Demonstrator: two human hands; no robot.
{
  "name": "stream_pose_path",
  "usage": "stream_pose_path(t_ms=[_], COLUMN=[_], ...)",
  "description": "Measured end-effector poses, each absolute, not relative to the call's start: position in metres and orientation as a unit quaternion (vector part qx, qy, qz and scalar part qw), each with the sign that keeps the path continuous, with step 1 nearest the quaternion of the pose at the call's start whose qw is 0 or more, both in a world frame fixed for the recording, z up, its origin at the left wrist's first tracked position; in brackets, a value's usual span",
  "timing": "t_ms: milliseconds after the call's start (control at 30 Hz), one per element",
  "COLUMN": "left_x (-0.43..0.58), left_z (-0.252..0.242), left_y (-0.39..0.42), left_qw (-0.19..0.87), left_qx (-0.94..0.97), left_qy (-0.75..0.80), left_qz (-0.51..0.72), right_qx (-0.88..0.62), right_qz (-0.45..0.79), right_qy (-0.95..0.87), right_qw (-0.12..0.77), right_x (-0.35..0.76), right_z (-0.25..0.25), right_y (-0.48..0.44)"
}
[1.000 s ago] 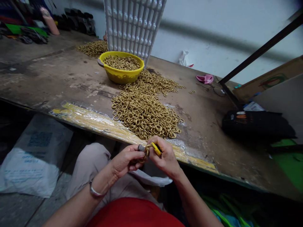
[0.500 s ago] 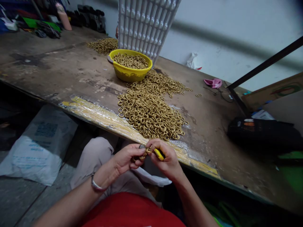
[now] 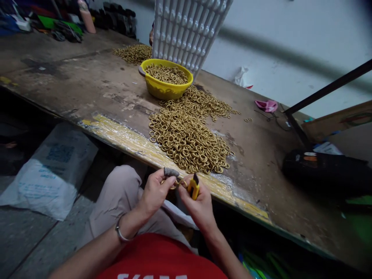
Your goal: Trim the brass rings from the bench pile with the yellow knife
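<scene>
My left hand is closed, pinching a brass ring over my lap; its thumb wears a grey cover. My right hand is closed round a small yellow cutter, whose tip stands next to the ring. Both hands hang just in front of the workbench's taped front edge. A big heap of brass rings lies on the bench right beyond my hands. Behind the heap, a yellow bowl holds more rings.
A white plastic crate stands upright behind the bowl, with another pile of rings to its left. A black bag and a slanted black bar sit at the right. A white sack lies on the floor at the left.
My hands have parted slightly and the yellow cutter now stands more upright in my right hand. The view has shifted, so the bench appears further right.
</scene>
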State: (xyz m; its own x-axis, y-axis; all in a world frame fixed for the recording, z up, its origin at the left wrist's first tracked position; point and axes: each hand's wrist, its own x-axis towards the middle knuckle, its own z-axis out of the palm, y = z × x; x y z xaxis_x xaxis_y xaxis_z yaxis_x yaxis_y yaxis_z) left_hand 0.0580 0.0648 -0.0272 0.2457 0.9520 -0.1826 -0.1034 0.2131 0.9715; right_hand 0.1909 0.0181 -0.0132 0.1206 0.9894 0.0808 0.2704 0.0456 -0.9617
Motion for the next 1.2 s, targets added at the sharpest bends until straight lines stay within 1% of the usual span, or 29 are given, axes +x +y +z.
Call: stream_pose_path(t_ms=[67, 133, 200, 233, 267, 300, 433, 467, 533, 567, 600, 633, 700, 767, 833, 933, 1000, 1067, 1100, 1133, 1200], left_x=[0.058, 0.058, 0.06, 0.061, 0.063, 0.063, 0.038, 0.024, -0.007, -0.02, -0.031, -0.036, -0.033, -0.018, -0.002, 0.009, 0.008, 0.006, 0.007, 0.007, 0.011], left_z=[-0.027, -0.026, -0.023, -0.021, -0.019, -0.018, -0.014, -0.013, -0.012, -0.011, -0.011, -0.011, -0.013, -0.017, -0.022, -0.026, -0.025, -0.023, -0.021, -0.02, -0.019], left_y=[0.066, 0.065, 0.062, 0.06, 0.059, 0.059, 0.076, 0.083, 0.096, 0.101, 0.103, 0.102, 0.094, 0.08, 0.067, 0.056, 0.053, 0.051, 0.05, 0.048, 0.046], left_qw=[0.538, 0.453, 0.403, 0.396, 0.411, 0.449, 0.67, 0.68, 0.631, 0.596, 0.586, 0.6, 0.665, 0.739, 0.79, 0.812, 0.813, 0.805, 0.796, 0.783, 0.752], left_qx=[0.544, 0.598, 0.627, 0.629, 0.62, 0.599, 0.394, 0.334, 0.263, 0.246, 0.248, 0.253, 0.251, 0.231, 0.197, 0.171, 0.186, 0.228, 0.256, 0.284, 0.338], left_qy=[0.483, 0.497, 0.49, 0.487, 0.483, 0.477, 0.453, 0.47, 0.503, 0.509, 0.5, 0.487, 0.466, 0.434, 0.403, 0.375, 0.374, 0.384, 0.391, 0.402, 0.427], left_qz=[0.426, 0.435, 0.452, 0.459, 0.462, 0.46, 0.437, 0.452, 0.529, 0.57, 0.588, 0.581, 0.527, 0.46, 0.419, 0.413, 0.406, 0.391, 0.385, 0.381, 0.373], right_qx=[-0.563, -0.553, -0.557, -0.561, -0.562, -0.56, -0.51, -0.489, -0.482, -0.5, -0.538, -0.582, -0.685, -0.761, -0.798, -0.821, -0.817, -0.797, -0.78, -0.762, -0.693], right_qz=[0.312, 0.278, 0.288, 0.303, 0.322, 0.349, 0.512, 0.543, 0.502, 0.475, 0.454, 0.432, 0.412, 0.368, 0.291, 0.172, 0.074, 0.022, 0.046, 0.101, 0.267], right_qy=[-0.596, -0.618, -0.603, -0.587, -0.569, -0.547, -0.387, -0.347, -0.321, -0.326, -0.33, -0.337, -0.346, -0.367, -0.417, -0.493, -0.529, -0.545, -0.553, -0.551, -0.571], right_qw=[0.48, 0.484, 0.493, 0.499, 0.507, 0.516, 0.573, 0.588, 0.642, 0.646, 0.629, 0.601, 0.49, 0.39, 0.324, 0.232, 0.216, 0.259, 0.29, 0.326, 0.35], right_x=[0.186, 0.183, 0.181, 0.179, 0.178, 0.177, 0.189, 0.198, 0.222, 0.236, 0.251, 0.267, 0.296, 0.32, 0.338, 0.349, 0.343, 0.322, 0.307, 0.289, 0.251], right_z=[-0.016, -0.016, -0.014, -0.013, -0.011, -0.008, 0.016, 0.023, 0.036, 0.038, 0.038, 0.034, 0.018, -0.001, -0.017, -0.026, -0.023, -0.016, -0.013, -0.009, -0.003], right_y=[0.014, 0.012, 0.012, 0.013, 0.013, 0.013, 0.008, 0.006, 0.003, 0.003, 0.004, 0.005, 0.013, 0.024, 0.036, 0.047, 0.047, 0.04, 0.036, 0.031, 0.024])
